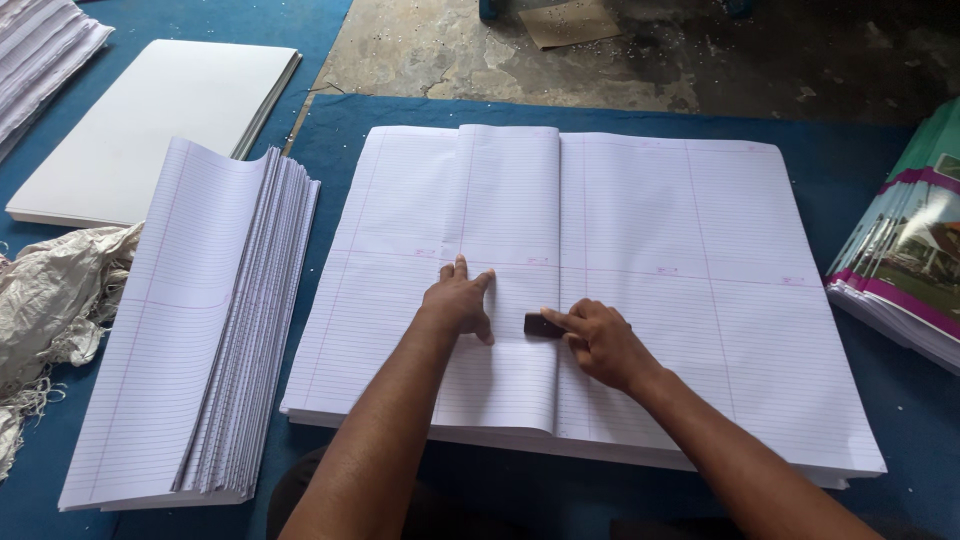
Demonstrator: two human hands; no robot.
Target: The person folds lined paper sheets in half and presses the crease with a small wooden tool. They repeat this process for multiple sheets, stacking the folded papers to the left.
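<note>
A wide stack of large ruled white sheets (700,250) lies flat on the blue surface in front of me. Its top sheet is folded over from the left, and the folded part (510,200) ends in a straight crease near the middle. My left hand (458,303) presses flat on the folded part, fingers spread. My right hand (600,340) grips a small dark block (540,325) and holds it against the sheet right at the crease, just right of my left hand.
A pile of folded ruled sheets (200,330) lies to the left, its edges fanned. Behind it sit plain white boards (150,120) and crumpled cloth (50,300). Green and purple printed covers (905,270) are stacked at the right. Bare concrete floor (560,60) lies beyond.
</note>
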